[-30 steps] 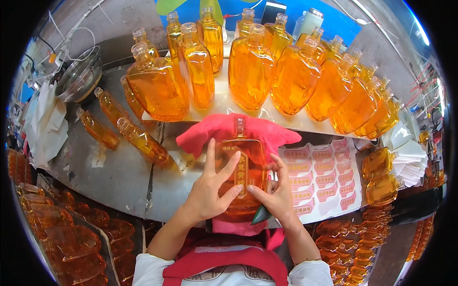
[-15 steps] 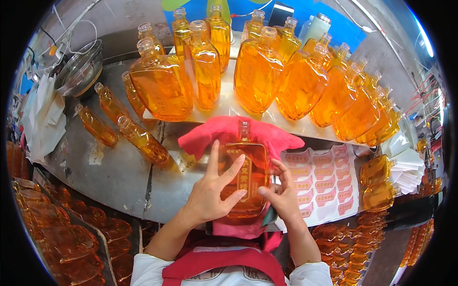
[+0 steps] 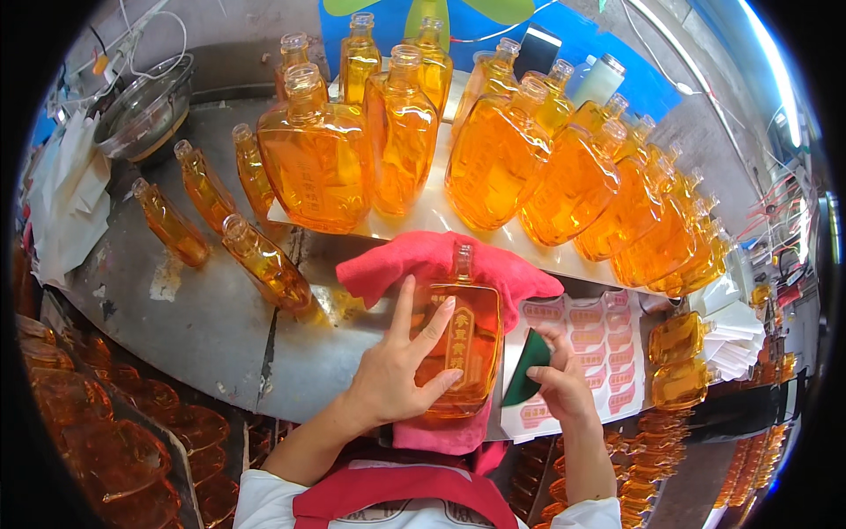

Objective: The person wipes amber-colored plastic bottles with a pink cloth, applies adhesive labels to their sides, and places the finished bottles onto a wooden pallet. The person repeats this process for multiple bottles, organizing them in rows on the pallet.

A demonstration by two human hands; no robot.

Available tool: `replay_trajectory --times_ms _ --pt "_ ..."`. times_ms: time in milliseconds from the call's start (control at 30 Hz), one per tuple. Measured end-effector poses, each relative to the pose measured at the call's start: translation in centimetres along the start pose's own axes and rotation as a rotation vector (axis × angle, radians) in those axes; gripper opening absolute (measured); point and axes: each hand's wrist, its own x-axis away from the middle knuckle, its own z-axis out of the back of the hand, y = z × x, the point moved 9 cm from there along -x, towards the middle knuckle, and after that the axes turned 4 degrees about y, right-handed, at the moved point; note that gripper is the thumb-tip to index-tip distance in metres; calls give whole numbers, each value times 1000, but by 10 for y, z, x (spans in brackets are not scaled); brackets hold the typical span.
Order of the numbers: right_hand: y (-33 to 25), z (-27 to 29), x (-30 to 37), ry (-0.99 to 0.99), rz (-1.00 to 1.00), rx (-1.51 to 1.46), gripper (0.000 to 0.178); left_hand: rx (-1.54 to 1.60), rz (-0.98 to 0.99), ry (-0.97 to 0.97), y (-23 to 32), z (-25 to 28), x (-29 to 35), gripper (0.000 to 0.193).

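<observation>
A flat glass bottle of amber liquid (image 3: pixel 483 319) lies face up on a pink cloth (image 3: pixel 383 269), its neck pointing away from me. A label with gold writing runs down its front. My left hand (image 3: pixel 392 375) rests on the bottle's left side and front, fingers stretched and spread. Just right of the bottle, my right hand (image 3: pixel 567 388) pinches a dark green flat scraper (image 3: pixel 526 370) with a curved edge. The scraper is apart from the bottle, over a sheet of pink and gold labels (image 3: pixel 589 319).
Several filled bottles (image 3: pixel 315 167) stand on a raised white shelf (image 3: pixel 379 227) beyond the cloth. More amber bottles (image 3: pixel 269 269) stand on the metal table (image 3: pixel 220 353) at left. At right are two bottles (image 3: pixel 677 337) and white paper (image 3: pixel 731 331). A glass bowl (image 3: pixel 145 106) sits far left.
My right hand has moved away from the bottle's right edge, and the green scraper now shows fully in its fingers. My left hand stays spread on the bottle. The whole view has shifted slightly.
</observation>
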Motion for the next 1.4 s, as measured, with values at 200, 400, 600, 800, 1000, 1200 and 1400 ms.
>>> replay_trajectory --times_ms 200,400,600,800,1000,1200,1400 --pt "-59 -110 -15 -343 549 891 39 45 29 0 -5 1 -1 107" --pt "-115 -135 -57 -116 968 1032 31 57 -12 42 -5 1 0 111" --pt "-107 -156 -50 -267 987 1094 28 76 12 38 -10 -2 1 111" --pt "-90 -136 -15 -378 1138 1211 29 93 48 -3 -18 -3 9 120" --pt "-43 -104 78 -394 914 1064 34 315 53 -155 -26 -12 32 110" --pt "-86 -114 3 -43 1161 1027 33 552 151 -49 -28 -7 29 87" --pt "-31 -102 99 -372 1069 1089 28 1153 603 15 -48 -37 9 70"
